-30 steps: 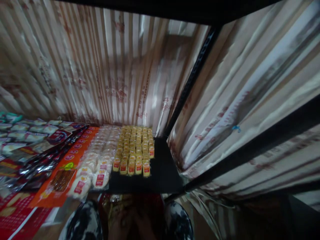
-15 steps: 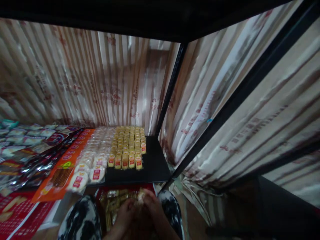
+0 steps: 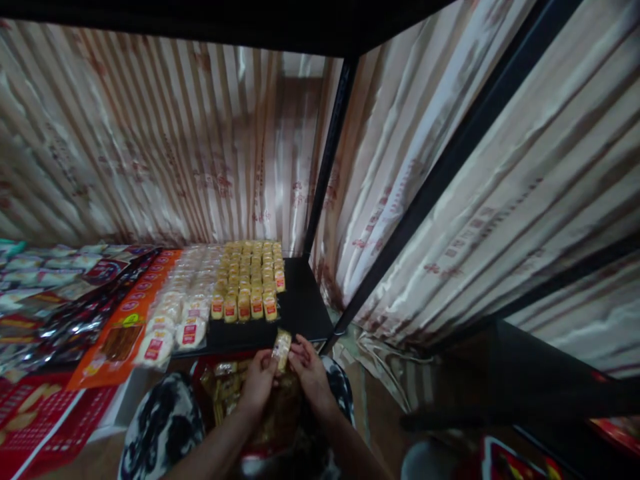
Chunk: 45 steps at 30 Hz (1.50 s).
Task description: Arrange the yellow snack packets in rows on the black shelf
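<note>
Glossy clear plastic wrappers (image 3: pixel 250 271), matt black shelf (image 3: pixel 300 303), creased striped cloth (image 3: pixel 225 133)

Both hands (image 3: pixel 286 379) close together, fingers bent, forearms angled inward.

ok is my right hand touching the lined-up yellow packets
Apart: the head view shows bare black shelf between your right hand and the lined-up yellow packets.

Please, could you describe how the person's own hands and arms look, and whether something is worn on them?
The left hand and right hand wear no gloves. The forearms show no sleeves, and no watch or bracelet is visible at the wrists. The picture is too dim to tell about rings.
</note>
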Tool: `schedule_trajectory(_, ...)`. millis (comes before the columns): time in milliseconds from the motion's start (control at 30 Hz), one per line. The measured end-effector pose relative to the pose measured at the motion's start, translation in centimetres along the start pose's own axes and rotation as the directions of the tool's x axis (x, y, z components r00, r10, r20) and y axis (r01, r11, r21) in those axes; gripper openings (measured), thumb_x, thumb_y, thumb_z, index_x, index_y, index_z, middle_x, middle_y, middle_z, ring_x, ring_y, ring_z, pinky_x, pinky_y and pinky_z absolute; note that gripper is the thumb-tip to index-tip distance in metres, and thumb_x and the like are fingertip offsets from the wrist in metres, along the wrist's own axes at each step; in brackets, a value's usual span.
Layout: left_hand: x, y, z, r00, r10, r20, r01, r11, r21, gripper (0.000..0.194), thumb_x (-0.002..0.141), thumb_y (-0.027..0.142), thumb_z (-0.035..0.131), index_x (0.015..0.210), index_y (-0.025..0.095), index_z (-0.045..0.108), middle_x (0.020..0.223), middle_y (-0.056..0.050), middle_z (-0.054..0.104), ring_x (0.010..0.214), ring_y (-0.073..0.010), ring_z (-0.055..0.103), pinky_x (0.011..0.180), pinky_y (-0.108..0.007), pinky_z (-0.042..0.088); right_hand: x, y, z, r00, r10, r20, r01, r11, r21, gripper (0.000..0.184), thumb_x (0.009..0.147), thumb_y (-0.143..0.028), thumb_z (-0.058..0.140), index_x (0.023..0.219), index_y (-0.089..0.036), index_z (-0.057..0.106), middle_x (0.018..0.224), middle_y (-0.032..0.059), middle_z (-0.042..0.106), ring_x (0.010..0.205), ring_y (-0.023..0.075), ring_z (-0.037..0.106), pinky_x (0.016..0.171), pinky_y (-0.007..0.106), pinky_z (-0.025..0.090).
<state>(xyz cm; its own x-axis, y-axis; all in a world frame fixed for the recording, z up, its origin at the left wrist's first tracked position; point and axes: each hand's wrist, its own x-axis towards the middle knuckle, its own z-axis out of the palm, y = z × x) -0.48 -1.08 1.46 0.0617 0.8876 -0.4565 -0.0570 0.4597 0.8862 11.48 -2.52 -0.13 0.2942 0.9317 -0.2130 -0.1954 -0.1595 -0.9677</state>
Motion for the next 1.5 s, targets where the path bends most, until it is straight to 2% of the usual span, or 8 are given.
schedule_trajectory(200,0.2,2.0,-0.2,0.995,-0.088,0.049,0.093,0.989,-0.116,0.031,0.073,0.029,0.053,0.099,0.015,0.053,0.073,0.0,0.063,0.042,-0.0065,0.052,0.041,-0.018,0.034,0.9,-0.9,-1.3,0.986,-0.166,0.009,0.165,0.969,-0.185,0.043,0.069,-0.033,0.059,0.111,-0.023,0.062,0.123,0.0073,0.056,0.099,0.0196,0.058,0.092,0.036,0.044)
schedule_trajectory(467,0.8,3.7,0.0,0.865,-0.375,0.333,0.478,0.818,-0.321,0.028,0.084,0.031,0.034,0.073,0.013,0.053,0.041,0.002,0.047,0.031,-0.0054,0.036,0.034,-0.014,0.025,0.3,-4.3,-1.6,0.953,-0.017,0.301,-0.007,0.997,0.076,0.05,0.067,-0.037,0.07,0.113,-0.022,0.06,0.106,0.0039,0.066,0.1,0.0187,0.059,0.088,0.031,0.045)
schedule_trajectory(700,1.6,4.2,0.8,0.843,-0.404,0.356,0.515,0.797,-0.316,0.041,0.091,0.039,0.029,0.085,0.01,0.057,0.048,-0.002,0.057,0.035,-0.0092,0.05,0.037,-0.016,0.033,1.5,-3.3,-1.7,0.986,0.064,0.153,-0.084,0.988,0.131,0.046,0.061,-0.04,0.075,0.099,-0.018,0.062,0.088,0.0024,0.069,0.076,0.0153,0.063,0.064,0.024,0.046)
schedule_trajectory(933,1.8,4.4,1.5,0.969,-0.139,0.205,0.197,0.934,-0.298,0.02,0.083,0.028,0.047,0.092,0.012,0.054,0.077,-0.005,0.066,0.055,-0.0113,0.063,0.038,-0.015,0.033,1.9,-1.4,-1.3,0.987,0.126,0.097,-0.146,0.959,0.242,0.04,0.062,-0.044,0.073,0.091,-0.018,0.062,0.085,0.0035,0.069,0.077,0.0178,0.065,0.069,0.028,0.049)
schedule_trajectory(1067,2.7,4.3,1.9,0.995,0.07,0.073,-0.067,0.997,-0.035,0.02,0.071,0.016,0.056,0.091,0.013,0.056,0.07,-0.001,0.063,0.058,-0.0122,0.06,0.045,-0.018,0.04,2.5,-1.7,-1.6,0.998,0.037,0.057,-0.039,0.999,0.033,0.047,0.067,-0.044,0.066,0.108,-0.019,0.06,0.096,0.0067,0.068,0.088,0.0224,0.063,0.074,0.034,0.05)
schedule_trajectory(1267,4.7,6.4,1.9,0.902,0.397,0.17,-0.43,0.787,0.442,0.03,0.067,0.011,0.054,0.095,0.018,0.063,0.098,-0.003,0.066,0.095,-0.0179,0.059,0.089,-0.03,0.044,4.8,-3.5,-2.5,0.91,-0.372,0.183,0.413,0.776,-0.477,0.043,0.07,-0.025,0.061,0.113,-0.027,0.062,0.109,0.0051,0.065,0.101,0.021,0.055,0.073,0.029,0.049)
schedule_trajectory(1367,5.0,7.8,2.6,0.886,0.416,0.207,-0.459,0.712,0.532,0.038,0.072,0.012,0.048,0.107,0.017,0.059,0.106,-0.006,0.063,0.089,-0.0162,0.06,0.088,-0.032,0.046,6.5,-3.0,-2.3,0.93,-0.344,0.131,0.362,0.793,-0.49,0.036,0.073,-0.031,0.058,0.108,-0.025,0.066,0.092,0.0048,0.066,0.075,0.0165,0.059,0.056,0.024,0.047)
schedule_trajectory(1500,5.0,7.6,4.1,0.841,0.523,0.137,-0.518,0.707,0.481,0.046,0.077,0.017,0.045,0.122,0.016,0.049,0.126,-0.011,0.052,0.096,-0.0171,0.059,0.087,-0.032,0.048,9.6,-1.9,-1.6,0.953,-0.301,-0.028,0.27,0.89,-0.368,0.038,0.07,-0.035,0.06,0.105,-0.02,0.066,0.093,0.0054,0.067,0.072,0.0168,0.061,0.064,0.028,0.051)
